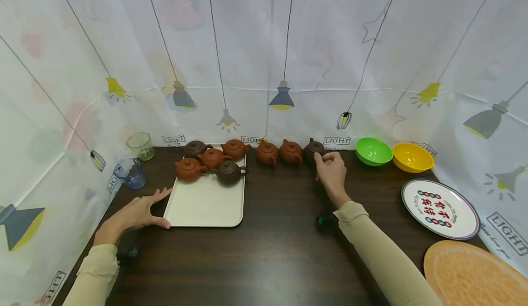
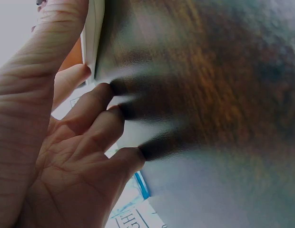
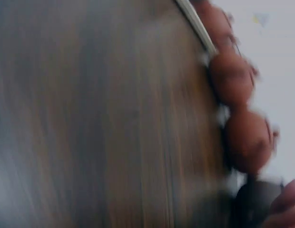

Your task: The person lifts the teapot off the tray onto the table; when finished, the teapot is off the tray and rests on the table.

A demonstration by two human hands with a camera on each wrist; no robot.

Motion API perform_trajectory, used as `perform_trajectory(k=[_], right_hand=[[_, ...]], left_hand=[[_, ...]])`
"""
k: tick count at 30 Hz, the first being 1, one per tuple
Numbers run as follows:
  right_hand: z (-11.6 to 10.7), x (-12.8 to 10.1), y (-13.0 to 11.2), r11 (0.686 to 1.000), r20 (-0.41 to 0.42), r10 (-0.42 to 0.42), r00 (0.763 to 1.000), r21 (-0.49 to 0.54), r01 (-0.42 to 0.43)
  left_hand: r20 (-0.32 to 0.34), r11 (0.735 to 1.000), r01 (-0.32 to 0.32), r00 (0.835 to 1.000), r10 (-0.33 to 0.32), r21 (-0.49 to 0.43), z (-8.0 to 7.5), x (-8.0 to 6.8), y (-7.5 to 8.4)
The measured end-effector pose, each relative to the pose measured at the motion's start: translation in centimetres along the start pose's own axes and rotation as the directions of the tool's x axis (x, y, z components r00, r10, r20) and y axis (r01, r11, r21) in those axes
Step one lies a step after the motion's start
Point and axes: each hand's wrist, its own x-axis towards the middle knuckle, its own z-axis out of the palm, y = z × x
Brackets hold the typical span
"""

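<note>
My right hand (image 1: 331,171) is at a dark brown teapot (image 1: 312,149), its curled thumb and fingers pinching the near right side, where the handle is hidden. The right wrist view is blurred, with this teapot (image 3: 256,202) beside the fingertips. Two reddish-brown teapots, one in the middle (image 1: 291,152) and one further left (image 1: 267,153), stand in a row with it. My left hand (image 1: 134,212) spreads its fingers beside a cream tray (image 1: 206,207), thumb and forefinger at its left edge. Several reddish and dark teapots (image 1: 212,158) cluster at the tray's far end.
A clear glass (image 1: 141,146) and a blue glass (image 1: 130,174) stand left of the tray. Green (image 1: 374,152) and yellow (image 1: 412,158) bowls sit at the back right. A white plate (image 1: 440,209) and a round orange-tan mat (image 1: 474,274) lie on the right. A printed curtain (image 1: 247,45) borders the table.
</note>
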Motion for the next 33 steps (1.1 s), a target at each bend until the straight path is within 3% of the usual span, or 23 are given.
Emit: perform_trajectory(k=[2, 5, 8, 10, 12, 14, 16, 21, 28, 33], right_hand=[[1.4, -0.8, -0.9, 0.991, 0.045, -0.13, 0.991, -0.015, 0.131], [4.2, -2.1, -2.7, 0.971, 0.26, -0.237, 0.936, 0.109, 0.215], [7.2, -3.4, -4.6, 0.967, 0.462, -0.215, 0.86, 0.221, 0.124], [8.9, -4.1, -5.7, 0.971, 0.558, -0.17, 0.813, 0.233, 0.043], [10.6, -4.6, -6.2, 0.977, 0.619, -0.113, 0.777, 0.21, -0.026], [11.9, -4.9, -6.5, 0.984, 0.649, -0.073, 0.757, 0.17, -0.05], [13.1, -5.0, -6.5, 0.989, 0.646, -0.05, 0.762, 0.141, -0.054], [14.5, -4.9, -6.2, 0.989, 0.588, -0.027, 0.808, 0.134, -0.065], [14.0, -5.1, -6.2, 0.982, 0.632, -0.018, 0.775, 0.157, -0.105], [12.3, -4.5, -6.6, 0.967, 0.623, -0.037, 0.781, 0.219, -0.129]], left_hand=[[-0.002, 1.0, -0.007, 1.0, 0.007, 0.01, -0.1, 0.0, 0.0], [-0.003, 1.0, -0.009, 1.0, 0.009, 0.025, 0.0, -0.3, -0.2], [-0.005, 1.0, -0.005, 1.0, 0.005, 0.029, 0.1, -0.5, -0.3], [-0.007, 1.0, -0.002, 1.0, 0.002, 0.027, 0.1, -0.5, -0.2], [-0.004, 1.0, -0.004, 1.0, 0.004, 0.022, 0.1, -0.3, -0.2], [0.002, 1.0, -0.004, 1.0, 0.004, 0.022, 0.1, -0.1, -0.2], [0.008, 1.0, 0.0, 1.0, 0.0, 0.025, 0.1, 0.1, -0.2], [0.02, 0.999, 0.013, 1.0, -0.014, 0.039, -0.1, 0.6, -0.2], [0.012, 0.999, 0.002, 1.0, -0.002, 0.032, -0.2, 0.2, 0.1], [0.006, 0.999, 0.001, 1.0, -0.001, 0.036, 0.1, 0.2, 0.0]])
